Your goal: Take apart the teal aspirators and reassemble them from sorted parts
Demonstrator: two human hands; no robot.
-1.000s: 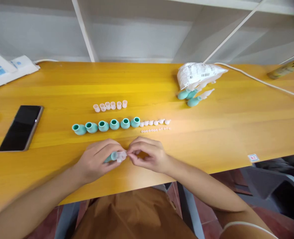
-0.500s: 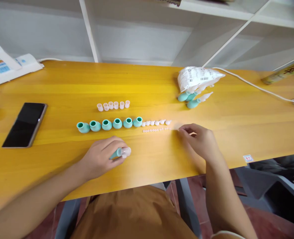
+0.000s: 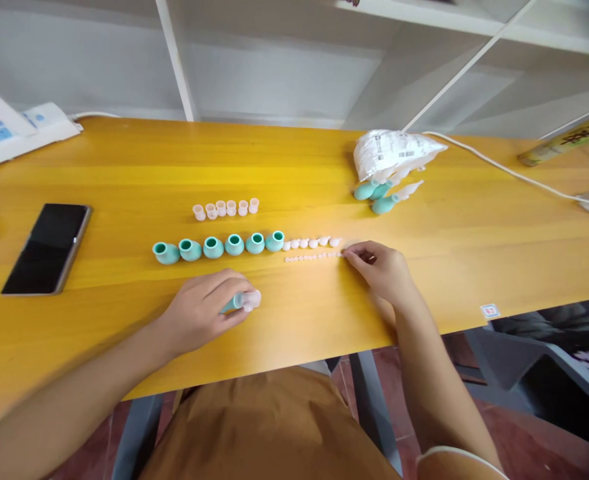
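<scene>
My left hand [image 3: 207, 310] is wrapped round a teal rubber bulb [image 3: 231, 304] with a translucent cup-like fitting [image 3: 250, 300] at its mouth; most of the bulb is hidden in the palm. My right hand [image 3: 377, 267] has thumb and forefinger pinched at the right end of a row of tiny pale beads [image 3: 312, 257]. What lies between those fingertips is too small to make out. Just behind the beads runs a row of small white valve-like pieces [image 3: 313, 243]. Several open-mouthed teal bulbs [image 3: 213, 248] stand in line to their left.
Several pale cups [image 3: 231, 208] form a row behind the bulbs. Towards the back right, assembled teal droppers [image 3: 384, 204] lie against a white plastic bag [image 3: 387, 153]. A phone [image 3: 47, 249] and a power strip [image 3: 29, 137] are on the left; a white cable [image 3: 499, 168] crosses the right.
My right hand has moved left, bringing its pinched fingertips to the end of the bead row. My left hand keeps its hold on the bulb. The view has shifted slightly.
</scene>
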